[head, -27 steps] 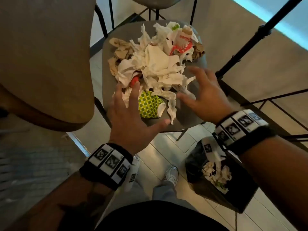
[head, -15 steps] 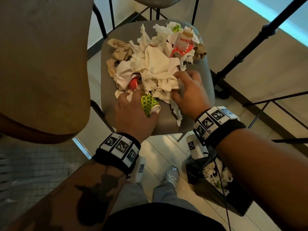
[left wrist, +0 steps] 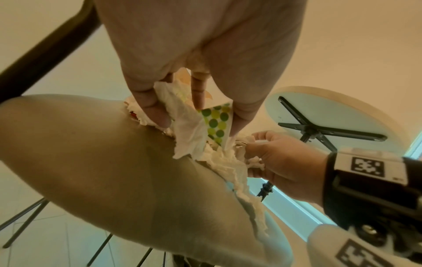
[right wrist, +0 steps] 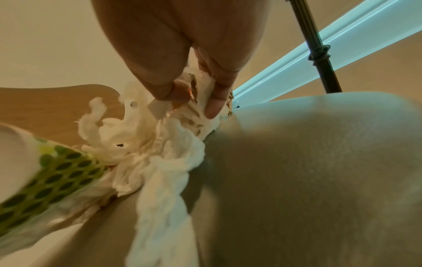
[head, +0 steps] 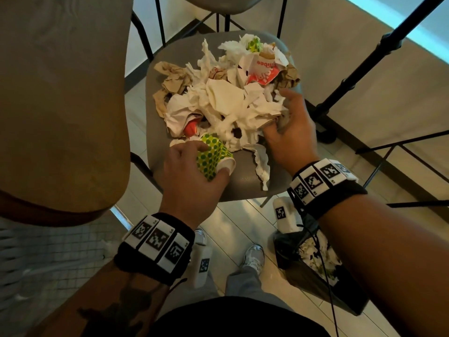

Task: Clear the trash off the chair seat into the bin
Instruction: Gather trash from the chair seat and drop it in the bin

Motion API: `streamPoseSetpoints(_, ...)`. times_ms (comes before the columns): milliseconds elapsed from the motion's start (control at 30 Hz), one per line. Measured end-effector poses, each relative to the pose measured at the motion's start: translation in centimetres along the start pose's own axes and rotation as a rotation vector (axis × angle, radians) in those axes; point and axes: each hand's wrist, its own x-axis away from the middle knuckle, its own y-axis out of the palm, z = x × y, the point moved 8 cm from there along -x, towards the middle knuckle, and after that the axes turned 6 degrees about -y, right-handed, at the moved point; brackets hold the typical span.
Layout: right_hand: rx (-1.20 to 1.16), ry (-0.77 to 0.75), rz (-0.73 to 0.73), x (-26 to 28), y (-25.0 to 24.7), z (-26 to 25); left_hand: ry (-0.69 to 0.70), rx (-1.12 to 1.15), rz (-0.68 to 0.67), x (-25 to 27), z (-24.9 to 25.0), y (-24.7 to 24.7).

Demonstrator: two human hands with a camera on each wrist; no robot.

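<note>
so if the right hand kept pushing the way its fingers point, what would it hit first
Probably more of the crumpled white napkins that the right hand already grips; further along lies brown paper, though depth is unclear.

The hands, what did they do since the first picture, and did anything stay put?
Both came down from hovering open over the pile. The left hand now grips the green dotted cup with a bit of tissue; the right hand has dug its fingers into the white tissue and clutches it. The rest of the trash, the chair seat and the bin on the floor stayed put.
</note>
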Motion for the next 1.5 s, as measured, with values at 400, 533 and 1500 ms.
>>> streamPoseSetpoints(400, 0.035, 0.035, 0.074, 0.7, -1.6, 0.4, 0.095, 0.104, -0.002, 2.6, 1.4, -1.6)
streamPoseSetpoints(533, 0.011, 0.071, 0.022, 0.8, -2.2, 0.5, 0.116, 0.113, 0.014, 2.5, 1.7, -1.7)
streamPoseSetpoints(1500, -0.058, 0.205, 0.063, 2.6, -7.1, 0.7, 0.281, 0.182, 0.039, 5.8, 4.8, -4.9)
